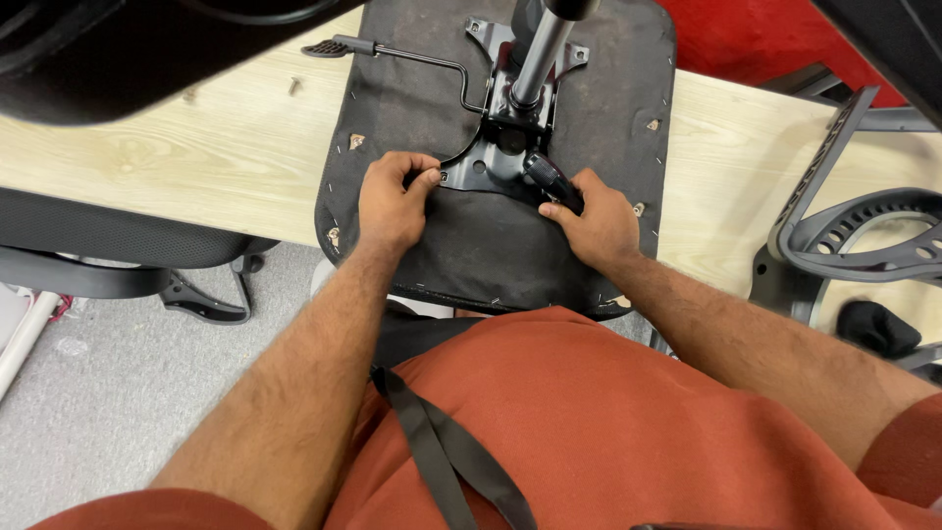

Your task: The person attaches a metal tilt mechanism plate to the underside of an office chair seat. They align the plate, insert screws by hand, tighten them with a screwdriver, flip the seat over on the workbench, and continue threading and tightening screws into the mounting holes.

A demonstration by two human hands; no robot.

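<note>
Seat pan (491, 245) upside down on table (196, 157). Mechanism plate (500, 147) on seat, gas cylinder (535, 59) rising from it. Lever (392, 51) extends left. Armrest frame (854, 226) right. Chair (118, 245) left, under table.

Seat underside (510, 236): showing dark grey-black fabric, dusty, edged with silver staples.
Mechanism plate (491, 162): gleaming black.
Gas cylinder (538, 54): shining silver-grey.
Table (226, 147): showing pale wood grain.
Shirt (628, 432): glowing rust-orange.
Strap (432, 442): hanging black.
Floor (108, 393): lying speckled grey.
</note>
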